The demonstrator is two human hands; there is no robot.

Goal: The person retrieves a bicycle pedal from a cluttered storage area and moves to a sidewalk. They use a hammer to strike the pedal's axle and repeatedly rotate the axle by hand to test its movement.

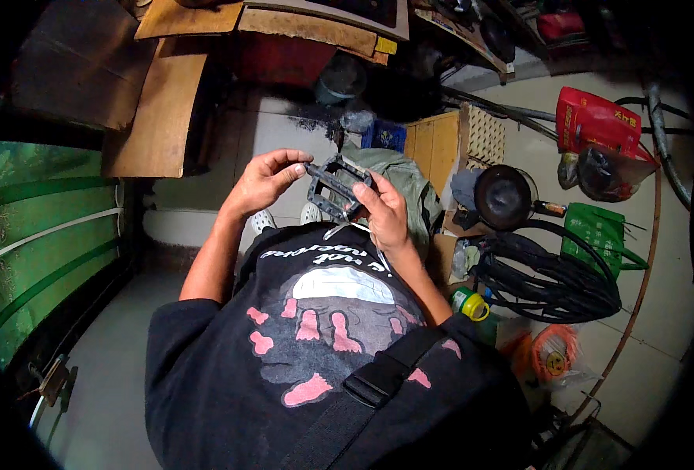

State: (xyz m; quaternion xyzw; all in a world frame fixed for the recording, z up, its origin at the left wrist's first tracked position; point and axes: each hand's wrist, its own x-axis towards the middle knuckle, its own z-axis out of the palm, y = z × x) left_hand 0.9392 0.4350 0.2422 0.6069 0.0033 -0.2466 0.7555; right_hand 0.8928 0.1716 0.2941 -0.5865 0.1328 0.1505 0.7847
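Note:
A black bicycle pedal (327, 190) with an open cage body is held up in front of my chest. My left hand (272, 178) pinches between thumb and fingertips at its axle end (308, 167), on the pedal's upper left. My right hand (386, 210) grips the body from the right, thumb lying on the near side and some fingers hidden behind it. Below the pedal are my dark printed shirt and the tips of light perforated shoes (310, 213).
Wooden boards (155, 110) and a bucket (339, 78) stand ahead. At the right lie a grey-green sack (417, 180), frying pan (503, 196), coiled black hose (542, 282), red bag (597, 117), green bag (593, 235) and yellow-lidded container (468, 305). Green panels (49, 227) line the left.

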